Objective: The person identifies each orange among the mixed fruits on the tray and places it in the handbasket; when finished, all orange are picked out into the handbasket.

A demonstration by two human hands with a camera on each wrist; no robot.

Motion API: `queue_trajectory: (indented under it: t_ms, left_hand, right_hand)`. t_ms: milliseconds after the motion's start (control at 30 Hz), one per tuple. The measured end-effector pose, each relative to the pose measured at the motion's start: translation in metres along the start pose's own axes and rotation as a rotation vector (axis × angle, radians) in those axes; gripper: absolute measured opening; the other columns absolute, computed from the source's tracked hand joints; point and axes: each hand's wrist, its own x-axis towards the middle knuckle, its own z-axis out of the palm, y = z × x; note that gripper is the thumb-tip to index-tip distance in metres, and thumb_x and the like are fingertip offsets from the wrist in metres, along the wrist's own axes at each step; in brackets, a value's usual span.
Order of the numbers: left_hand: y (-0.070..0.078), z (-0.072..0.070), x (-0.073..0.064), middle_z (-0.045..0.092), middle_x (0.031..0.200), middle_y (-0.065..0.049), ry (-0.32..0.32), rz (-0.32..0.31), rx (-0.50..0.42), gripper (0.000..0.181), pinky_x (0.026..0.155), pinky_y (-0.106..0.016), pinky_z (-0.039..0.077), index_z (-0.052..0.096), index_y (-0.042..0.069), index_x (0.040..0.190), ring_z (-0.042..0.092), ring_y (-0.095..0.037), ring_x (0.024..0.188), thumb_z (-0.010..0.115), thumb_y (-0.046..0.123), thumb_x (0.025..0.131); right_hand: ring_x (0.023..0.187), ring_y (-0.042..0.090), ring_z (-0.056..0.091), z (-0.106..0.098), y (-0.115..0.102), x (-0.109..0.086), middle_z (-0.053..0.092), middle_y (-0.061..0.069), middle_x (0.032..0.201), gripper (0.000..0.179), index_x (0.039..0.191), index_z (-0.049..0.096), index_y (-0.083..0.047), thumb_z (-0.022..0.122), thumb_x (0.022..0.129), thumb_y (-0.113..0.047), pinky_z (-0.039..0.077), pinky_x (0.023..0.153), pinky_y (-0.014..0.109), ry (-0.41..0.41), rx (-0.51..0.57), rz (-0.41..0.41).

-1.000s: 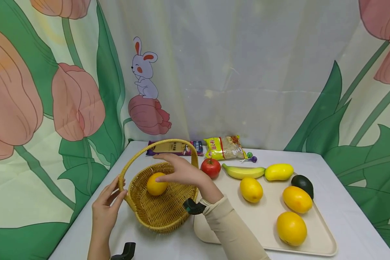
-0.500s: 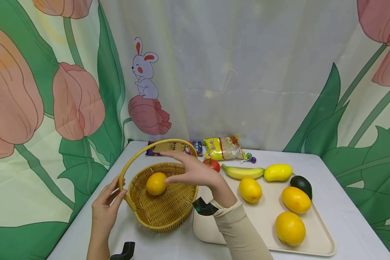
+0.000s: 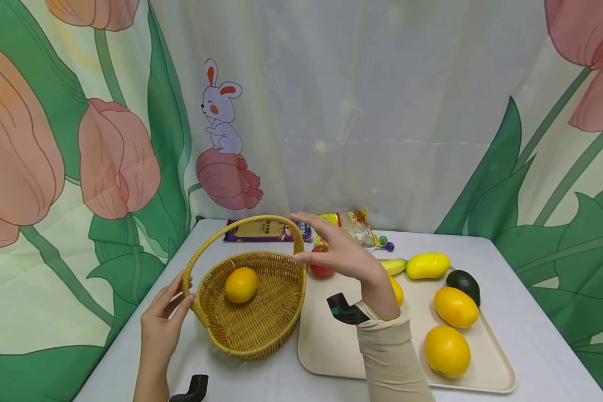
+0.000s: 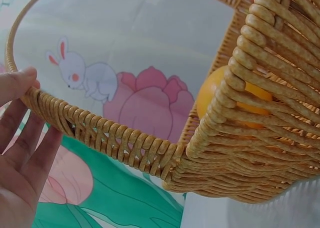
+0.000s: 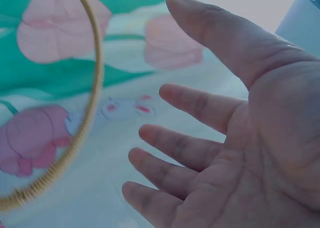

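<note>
A wicker basket (image 3: 261, 329) with a tall arched handle stands at the left of the table, and one round orange fruit (image 3: 241, 285) lies inside it. My left hand (image 3: 162, 321) pinches the left foot of the handle between thumb and fingers, which the left wrist view shows close by the woven strip (image 4: 107, 133). Beside the right foot of the handle, my right hand (image 3: 345, 254) is raised with fingers spread and nothing in it. It hides parts of a tomato (image 3: 321, 268), a banana (image 3: 394, 266) and a yellow lemon (image 3: 396, 290).
Right of the basket lies a beige tray (image 3: 331, 346), bearing a yellow mango (image 3: 428, 266), a dark avocado (image 3: 463, 287) and two orange-yellow fruits. Behind stand a purple snack pack (image 3: 261, 230), a yellow food bag (image 3: 358, 226) and small lollipops (image 3: 388, 244). A printed curtain encloses the table.
My right hand has moved from over the basket to the right, out past the handle, and now covers part of the tray's fruit. My left hand keeps its place on the handle.
</note>
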Motion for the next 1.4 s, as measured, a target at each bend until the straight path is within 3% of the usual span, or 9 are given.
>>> queue_trajectory:
  t_ms: [267,467,800,1000,1167,1400]
  left_hand:
    - [0.002,0.001,0.002,0.06,0.105,0.026,-0.003,-0.039,-0.008,0.052,0.083,-0.004,0.051,0.059,0.01,0.129,0.059,0.009,0.097,0.066,-0.009,0.082]
    - [0.005,0.001,0.003,0.06,0.105,0.026,0.002,-0.053,-0.016,0.051,0.083,-0.004,0.05,0.059,0.01,0.129,0.059,0.009,0.097,0.065,-0.009,0.082]
    - [0.006,0.002,0.002,0.059,0.105,0.027,0.004,-0.107,0.018,0.051,0.084,-0.005,0.05,0.058,0.016,0.13,0.059,0.01,0.097,0.066,-0.003,0.084]
    - [0.006,0.001,-0.002,0.059,0.105,0.026,0.011,-0.096,0.003,0.05,0.083,-0.004,0.051,0.059,0.014,0.129,0.059,0.01,0.096,0.065,-0.005,0.083]
    - [0.005,0.001,-0.003,0.06,0.106,0.026,0.01,-0.096,0.007,0.051,0.083,-0.004,0.051,0.059,0.016,0.129,0.059,0.009,0.097,0.066,-0.004,0.083]
    - [0.005,0.002,-0.002,0.059,0.105,0.027,0.009,-0.102,0.023,0.051,0.085,-0.003,0.049,0.058,0.017,0.13,0.059,0.01,0.097,0.066,-0.003,0.083]
  right_hand:
    - [0.144,0.03,0.026,-0.027,0.018,-0.02,0.028,0.001,0.155,0.072,0.145,0.034,-0.031,0.072,0.083,-0.032,0.025,0.118,0.053,0.168,-0.024,0.157]
    - [0.145,0.031,0.022,-0.04,0.035,-0.034,0.025,0.0,0.156,0.073,0.146,0.033,-0.033,0.07,0.083,-0.04,0.024,0.119,0.053,0.237,0.003,0.26]
    - [0.145,0.035,0.019,-0.058,0.056,-0.07,0.018,0.008,0.158,0.078,0.15,0.025,-0.026,0.066,0.085,-0.043,0.025,0.118,0.054,0.323,-0.045,0.352]
    - [0.144,0.038,0.017,-0.06,0.07,-0.093,0.017,0.012,0.158,0.081,0.151,0.023,-0.019,0.067,0.086,-0.039,0.022,0.118,0.055,0.374,-0.035,0.407]
    - [0.144,0.041,0.016,-0.053,0.089,-0.104,0.013,0.016,0.158,0.084,0.152,0.021,-0.021,0.066,0.085,-0.044,0.023,0.116,0.058,0.375,-0.016,0.504]
    - [0.144,0.04,0.015,-0.04,0.124,-0.114,0.013,0.016,0.158,0.082,0.152,0.021,-0.02,0.068,0.086,-0.037,0.024,0.116,0.058,0.387,0.046,0.537]
